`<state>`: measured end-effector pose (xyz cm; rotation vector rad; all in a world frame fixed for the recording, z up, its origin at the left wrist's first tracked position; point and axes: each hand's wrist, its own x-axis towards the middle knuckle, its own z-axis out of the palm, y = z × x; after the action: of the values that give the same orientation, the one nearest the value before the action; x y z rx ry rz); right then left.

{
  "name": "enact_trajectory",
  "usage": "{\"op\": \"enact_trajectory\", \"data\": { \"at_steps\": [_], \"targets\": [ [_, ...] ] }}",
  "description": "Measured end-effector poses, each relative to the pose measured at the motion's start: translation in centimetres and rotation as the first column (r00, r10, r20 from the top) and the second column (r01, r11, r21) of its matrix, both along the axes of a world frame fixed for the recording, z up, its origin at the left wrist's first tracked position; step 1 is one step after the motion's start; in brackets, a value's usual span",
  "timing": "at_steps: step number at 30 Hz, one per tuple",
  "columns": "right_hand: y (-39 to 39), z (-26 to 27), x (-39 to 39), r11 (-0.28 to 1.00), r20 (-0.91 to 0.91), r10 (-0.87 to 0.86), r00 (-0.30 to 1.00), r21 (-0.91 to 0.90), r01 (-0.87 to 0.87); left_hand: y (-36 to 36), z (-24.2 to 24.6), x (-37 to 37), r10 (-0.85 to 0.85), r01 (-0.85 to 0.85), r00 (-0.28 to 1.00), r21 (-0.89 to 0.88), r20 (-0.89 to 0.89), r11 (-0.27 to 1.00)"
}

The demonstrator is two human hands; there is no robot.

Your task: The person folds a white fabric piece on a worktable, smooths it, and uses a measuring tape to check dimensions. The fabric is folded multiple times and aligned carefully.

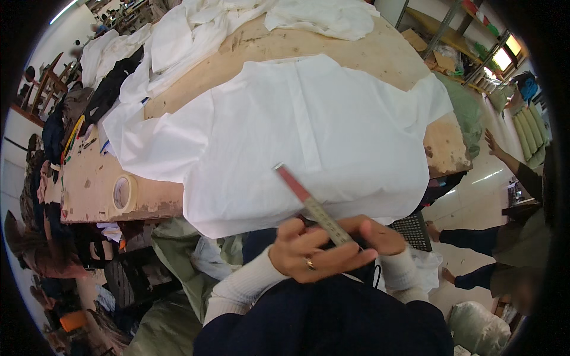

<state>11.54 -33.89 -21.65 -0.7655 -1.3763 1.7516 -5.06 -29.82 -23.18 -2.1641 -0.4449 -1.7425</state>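
Observation:
A measuring tape (pixel 327 220) with a red end section and a metal tip slants up from between my hands, slightly blurred. My left hand (pixel 307 256), wearing a ring, has its fingers bent around the tape's lower part. Close against it, my right hand (pixel 380 236) has its fingers behind the tape; whether it grips any of it is hidden. Just beyond both hands a white long-sleeved shirt (pixel 258 124) lies spread on the wooden table (pixel 156 200), with its front placket upward, collar at the far side and hem over the near edge.
A roll of masking tape (pixel 125 193) rests near the table's left front edge. White garments (pixel 187 40) are heaped at the far left beside a black cloth (pixel 113 86). At right, another person's arm (pixel 512 160) reaches out near metal shelving (pixel 441 31). Green sacking (pixel 178 253) hangs below the table.

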Motion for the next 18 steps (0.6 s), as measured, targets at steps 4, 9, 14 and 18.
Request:
{"op": "enact_trajectory", "data": {
  "at_steps": [4,9,14,18],
  "targets": [
    [3.3,2.0,-2.1,0.960,-0.272,-0.225,0.935,-0.225,0.166,-1.4,-1.3,-1.7,-0.136,0.083,0.966,-0.232,-0.222,0.969],
    [5.9,1.9,-3.2,0.919,-0.361,-0.307,0.881,-0.353,0.175,-2.0,-3.5,-3.1,-0.210,0.046,0.928,-0.463,-0.309,0.885],
    [8.9,1.8,-3.3,0.886,-0.270,-0.424,0.864,-0.320,0.335,-1.2,-3.4,-6.0,-0.270,-0.058,0.845,-0.582,-0.462,0.811],
    [12.5,2.6,-1.8,0.838,-0.161,-0.546,0.822,-0.108,0.535,2.6,-3.0,-14.3,0.370,-0.372,0.912,-0.740,-0.178,0.561]
  ]
}}
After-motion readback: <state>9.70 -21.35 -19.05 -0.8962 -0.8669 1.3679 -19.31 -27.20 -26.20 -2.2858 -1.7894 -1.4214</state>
